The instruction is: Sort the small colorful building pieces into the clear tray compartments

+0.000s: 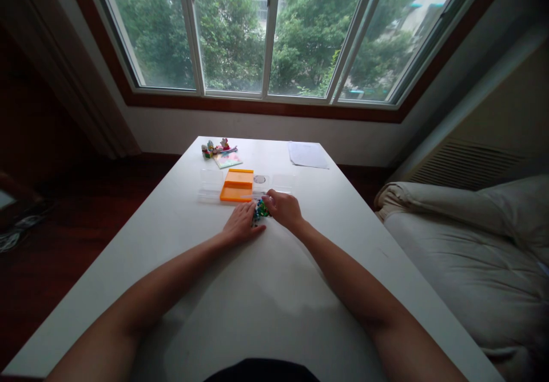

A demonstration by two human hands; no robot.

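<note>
A small heap of tiny green, blue and dark pieces (261,209) lies on the white table between my hands; their exact kind is too small to tell. My left hand (243,222) rests flat at the heap's left side, fingers stretched out and thumb reaching below it. Curled over the right side of the heap is my right hand (283,207), its fingers pinched together; whatever they hold is hidden. Just beyond my left hand sits an orange two-level tray (237,191). Clear plastic containers (210,191) flank it, and on its right a clear lid shows a dark oval outline (259,179).
Several small colourful figurines (214,148) stand at the table's far left, beside a pastel card (228,159). White paper sheets (307,155) lie near the far right corner. A pale sofa (454,256) borders the table (266,302) on the right; a window (266,33) is ahead.
</note>
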